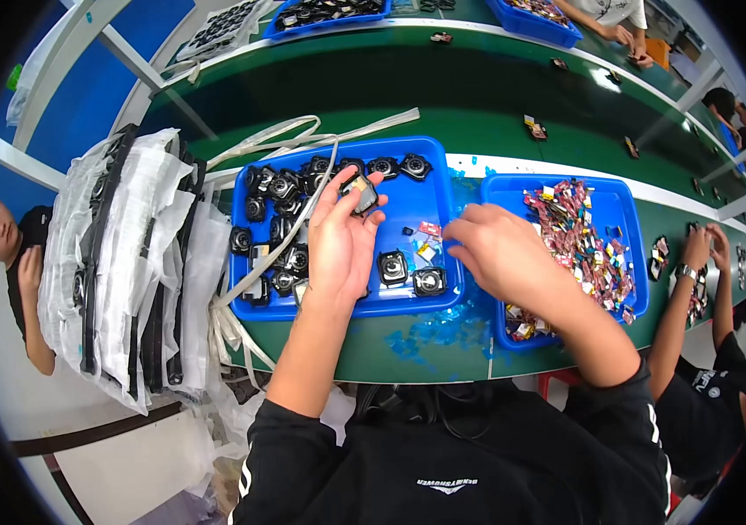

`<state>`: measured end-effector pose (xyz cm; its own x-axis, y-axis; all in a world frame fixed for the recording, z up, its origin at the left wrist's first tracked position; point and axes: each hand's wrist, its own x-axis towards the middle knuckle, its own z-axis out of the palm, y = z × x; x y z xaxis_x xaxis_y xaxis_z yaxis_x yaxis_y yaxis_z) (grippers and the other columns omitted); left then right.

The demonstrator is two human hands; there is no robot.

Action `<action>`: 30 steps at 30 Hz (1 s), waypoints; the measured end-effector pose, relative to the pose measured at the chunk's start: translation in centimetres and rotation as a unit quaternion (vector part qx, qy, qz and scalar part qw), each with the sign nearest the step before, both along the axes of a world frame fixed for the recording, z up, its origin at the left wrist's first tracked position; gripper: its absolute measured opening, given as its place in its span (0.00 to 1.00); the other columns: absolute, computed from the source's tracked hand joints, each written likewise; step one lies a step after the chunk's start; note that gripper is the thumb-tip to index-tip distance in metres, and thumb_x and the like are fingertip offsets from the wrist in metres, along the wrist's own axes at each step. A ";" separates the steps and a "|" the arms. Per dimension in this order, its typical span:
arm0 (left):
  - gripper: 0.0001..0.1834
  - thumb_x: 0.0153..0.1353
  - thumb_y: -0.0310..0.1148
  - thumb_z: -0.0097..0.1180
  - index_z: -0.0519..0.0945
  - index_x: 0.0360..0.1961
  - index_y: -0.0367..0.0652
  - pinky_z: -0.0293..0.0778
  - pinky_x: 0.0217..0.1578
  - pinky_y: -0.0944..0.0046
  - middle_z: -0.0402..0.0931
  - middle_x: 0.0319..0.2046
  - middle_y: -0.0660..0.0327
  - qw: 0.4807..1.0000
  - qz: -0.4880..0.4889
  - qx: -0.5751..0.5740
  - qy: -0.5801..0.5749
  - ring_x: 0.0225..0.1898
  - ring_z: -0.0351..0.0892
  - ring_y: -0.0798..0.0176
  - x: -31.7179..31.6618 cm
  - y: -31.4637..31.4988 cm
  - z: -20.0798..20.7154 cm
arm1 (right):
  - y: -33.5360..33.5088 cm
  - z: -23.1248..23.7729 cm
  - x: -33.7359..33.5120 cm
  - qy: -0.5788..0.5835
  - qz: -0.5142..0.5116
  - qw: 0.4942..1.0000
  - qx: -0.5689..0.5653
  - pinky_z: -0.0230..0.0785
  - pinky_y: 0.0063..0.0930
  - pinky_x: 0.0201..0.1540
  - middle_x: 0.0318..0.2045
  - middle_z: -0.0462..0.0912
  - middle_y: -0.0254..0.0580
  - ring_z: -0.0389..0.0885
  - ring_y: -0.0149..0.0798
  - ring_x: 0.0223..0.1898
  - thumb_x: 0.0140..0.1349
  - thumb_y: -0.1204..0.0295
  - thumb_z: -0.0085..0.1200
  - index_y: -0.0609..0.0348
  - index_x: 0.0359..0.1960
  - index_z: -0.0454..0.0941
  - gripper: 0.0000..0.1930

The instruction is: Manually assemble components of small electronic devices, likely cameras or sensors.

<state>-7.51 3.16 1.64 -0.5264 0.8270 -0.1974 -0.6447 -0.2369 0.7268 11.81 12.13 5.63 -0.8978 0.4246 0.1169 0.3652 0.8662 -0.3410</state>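
My left hand is raised palm up over the left blue tray. Its fingers and thumb close around a small black watch-like housing with a pale, greyish inside. My right hand hovers between the two trays, its fingers curled together near the left tray's right edge. Whatever it may pinch is too small or hidden to name. Close by in the left tray lie some pink and white labelled bits and two black housings. More black housings are heaped at that tray's left side.
A right blue tray holds many small pink, yellow and white parts. Blue film scraps litter the green table. Pale straps cross the left tray. Wrapped trays stack at left. Parts sit on the green belt; other people work around.
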 end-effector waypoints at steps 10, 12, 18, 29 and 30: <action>0.12 0.70 0.31 0.47 0.78 0.49 0.40 0.71 0.36 0.67 0.77 0.42 0.62 0.998 -0.007 -0.025 0.054 0.40 0.76 0.68 -0.5 0.4 -0.2 | 3.3 -4.0 -6.1 0.011 0.051 0.996 -0.074 0.74 0.42 0.39 0.32 0.81 0.45 0.80 0.52 0.38 0.55 0.73 0.60 0.56 0.35 0.81 0.06; 0.11 0.68 0.32 0.51 0.82 0.44 0.39 0.69 0.35 0.71 0.78 0.38 0.63 0.975 -0.034 -0.043 0.217 0.37 0.74 0.72 -1.0 -0.3 -0.9 | 3.0 -1.1 -5.7 0.092 0.002 0.975 -0.203 0.74 0.28 0.37 0.29 0.83 0.39 0.82 0.36 0.31 0.55 0.76 0.62 0.59 0.35 0.80 0.06; 0.12 0.55 0.24 0.66 0.85 0.41 0.36 0.69 0.36 0.74 0.76 0.38 0.60 0.890 -0.162 0.018 0.426 0.38 0.73 0.72 2.2 -1.0 1.0 | 1.1 1.0 -1.2 0.265 -0.099 0.804 -0.523 0.72 0.16 0.37 0.30 0.83 0.35 0.79 0.22 0.31 0.59 0.78 0.63 0.65 0.33 0.80 0.05; 0.06 0.53 0.27 0.67 0.85 0.34 0.39 0.76 0.37 0.63 0.76 0.39 0.54 0.811 -0.093 0.054 0.575 0.37 0.81 0.57 3.1 -1.1 0.9 | 0.4 1.4 0.9 0.214 -0.104 0.808 -0.540 0.70 0.20 0.41 0.31 0.83 0.35 0.78 0.24 0.35 0.61 0.73 0.61 0.66 0.33 0.82 0.07; 0.06 0.53 0.27 0.67 0.85 0.34 0.39 0.76 0.37 0.63 0.76 0.39 0.54 0.811 -0.098 0.057 0.573 0.37 0.81 0.57 3.1 -1.1 0.8 | 0.6 1.5 1.1 0.195 -0.096 0.806 -0.551 0.70 0.20 0.42 0.31 0.83 0.34 0.78 0.24 0.35 0.61 0.72 0.61 0.66 0.33 0.82 0.07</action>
<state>-4.39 2.10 2.49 -0.1656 0.8954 0.4133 0.4066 -0.3198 0.8558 12.96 12.70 7.10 -0.7892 0.5906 -0.1684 0.1347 -0.1012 -0.9857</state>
